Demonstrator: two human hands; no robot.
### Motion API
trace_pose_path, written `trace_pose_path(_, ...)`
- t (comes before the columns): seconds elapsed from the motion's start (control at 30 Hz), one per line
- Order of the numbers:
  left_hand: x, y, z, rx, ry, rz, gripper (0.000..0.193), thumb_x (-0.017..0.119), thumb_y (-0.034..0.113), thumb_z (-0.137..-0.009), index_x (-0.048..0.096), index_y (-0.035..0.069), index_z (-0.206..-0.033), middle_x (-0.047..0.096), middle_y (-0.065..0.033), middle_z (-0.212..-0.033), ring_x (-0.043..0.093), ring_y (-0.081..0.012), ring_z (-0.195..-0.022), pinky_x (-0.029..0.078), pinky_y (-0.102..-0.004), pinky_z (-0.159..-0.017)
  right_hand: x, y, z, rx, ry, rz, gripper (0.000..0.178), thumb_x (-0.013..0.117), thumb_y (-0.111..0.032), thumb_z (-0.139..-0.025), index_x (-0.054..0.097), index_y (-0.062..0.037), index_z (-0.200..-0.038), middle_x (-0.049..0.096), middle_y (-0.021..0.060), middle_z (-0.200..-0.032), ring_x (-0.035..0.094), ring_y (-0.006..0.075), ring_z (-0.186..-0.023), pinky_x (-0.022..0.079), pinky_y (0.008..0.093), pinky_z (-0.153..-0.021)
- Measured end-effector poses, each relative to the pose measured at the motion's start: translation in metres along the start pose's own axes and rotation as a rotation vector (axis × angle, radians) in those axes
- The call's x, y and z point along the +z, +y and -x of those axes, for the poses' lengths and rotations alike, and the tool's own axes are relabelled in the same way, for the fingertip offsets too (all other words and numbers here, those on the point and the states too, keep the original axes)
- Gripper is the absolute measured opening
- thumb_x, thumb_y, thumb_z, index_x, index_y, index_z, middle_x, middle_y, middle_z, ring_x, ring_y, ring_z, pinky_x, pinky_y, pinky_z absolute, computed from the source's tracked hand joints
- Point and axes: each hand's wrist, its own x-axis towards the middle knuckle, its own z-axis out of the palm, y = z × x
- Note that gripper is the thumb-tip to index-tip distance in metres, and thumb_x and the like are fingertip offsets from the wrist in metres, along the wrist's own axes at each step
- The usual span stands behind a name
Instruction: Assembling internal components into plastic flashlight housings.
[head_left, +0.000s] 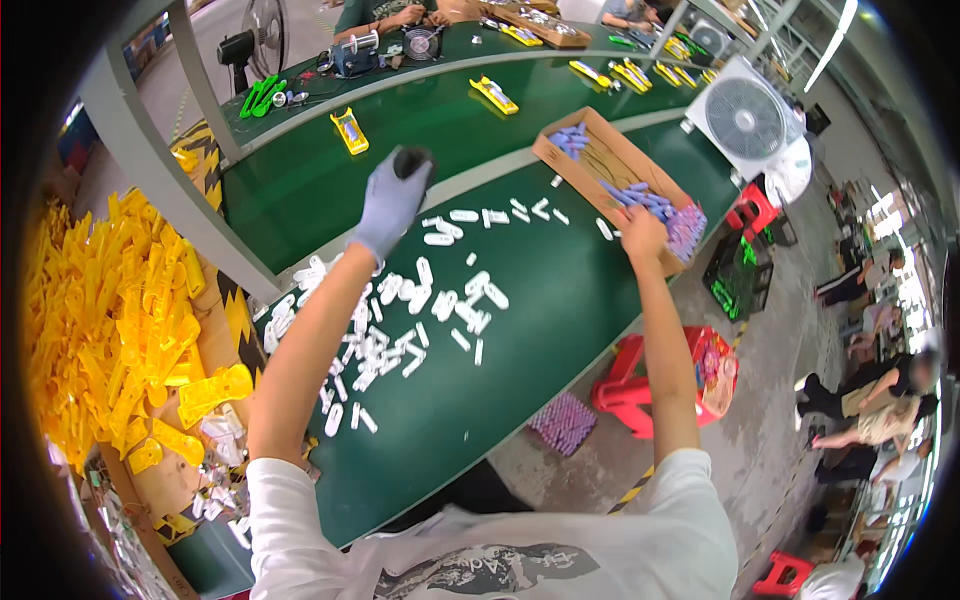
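Note:
My left hand [390, 205], in a pale lavender glove with dark fingers, is raised over the near rail of the green conveyor belt [420, 118]. Its fingers look curled together; whatever they may hold is hidden. My bare right hand [643, 236] reaches into the near end of an open cardboard box [577, 182]. Its fingers are pinched above the blue-purple battery cells [640, 198], and what is between them is too small to make out. Many small white plastic pieces [400, 290] lie scattered across the green table [540, 320], below and right of my left hand.
Yellow plastic shells [130, 310] are heaped at the left beside a metal post [160, 140]. Yellow housings [350, 131] lie spaced along the belt. A white box fan [740, 115] stands beyond the cardboard box. Red stools [630, 385] are at the right, and co-workers sit across the belt.

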Motion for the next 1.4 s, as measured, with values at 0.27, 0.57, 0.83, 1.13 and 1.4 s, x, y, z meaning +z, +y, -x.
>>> trace_pose_path(0.27,-0.023,0.138,0.241,-0.14,-0.592,0.138,0.028,0.062,0.006,-0.086,0.061,-0.001,-0.113,0.068,-0.0121,-0.1,0.064,-0.0169,-0.089,0.049,-0.0293,-0.082,-0.026,-0.082,0.038,-0.005,-0.068,-0.01,0.015,0.068,-0.02,-0.079,0.07,-0.005,-0.077,0.069,0.0177,-0.079,0.069,0.0346,-0.077,0.055,0.0462,-0.067)
trace_pose_path(0.57,-0.06,0.08,0.416,-0.238,-0.237,-0.013,0.028,0.059,-0.004,-0.081,0.061,-0.004,-0.108,0.065,-0.0162,-0.104,0.063,-0.0263,-0.094,0.049,-0.0329,-0.084,-0.077,-0.018,0.061,-0.223,0.27,-0.198,0.054,0.063,-0.053,-0.082,0.065,-0.011,-0.115,0.068,0.0146,-0.103,0.06,0.0341,-0.105,0.043,0.0444,-0.093)
trace_pose_path(0.83,-0.062,0.075,0.424,-0.031,-0.153,-0.249,0.027,0.061,-0.005,-0.075,0.063,-0.004,-0.101,0.065,-0.0168,-0.1,0.062,-0.0296,-0.091,0.048,-0.0354,-0.083,-0.075,0.007,0.078,-0.271,-0.059,-0.412,0.053,0.057,-0.055,-0.086,0.066,-0.003,-0.086,0.066,0.0156,-0.087,0.062,0.0331,-0.086,0.046,0.0425,-0.077)
trace_pose_path(1.13,-0.052,0.058,0.426,-0.006,-0.055,-0.327,0.024,0.066,0.003,-0.076,0.065,0.003,-0.099,0.066,-0.015,-0.096,0.062,-0.0342,-0.086,0.049,-0.0387,-0.077,-0.057,-0.004,0.044,-0.339,-0.306,-0.28,0.042,0.048,-0.039,-0.096,0.066,-0.0026,-0.085,0.062,0.0221,-0.077,0.061,0.0404,-0.076,0.046,0.0488,-0.068)
trace_pose_path(1.4,-0.044,0.063,0.424,0.087,-0.016,-0.46,0.024,0.067,0.004,-0.073,0.066,0.008,-0.098,0.066,-0.012,-0.095,0.062,-0.033,-0.083,0.049,-0.0394,-0.074,-0.121,-0.01,0.009,0.061,-0.118,-0.882,0.043,0.049,-0.037,-0.097,0.064,-0.0001,-0.081,0.055,0.0084,-0.062,0.05,0.016,-0.057,0.041,0.0327,-0.056)
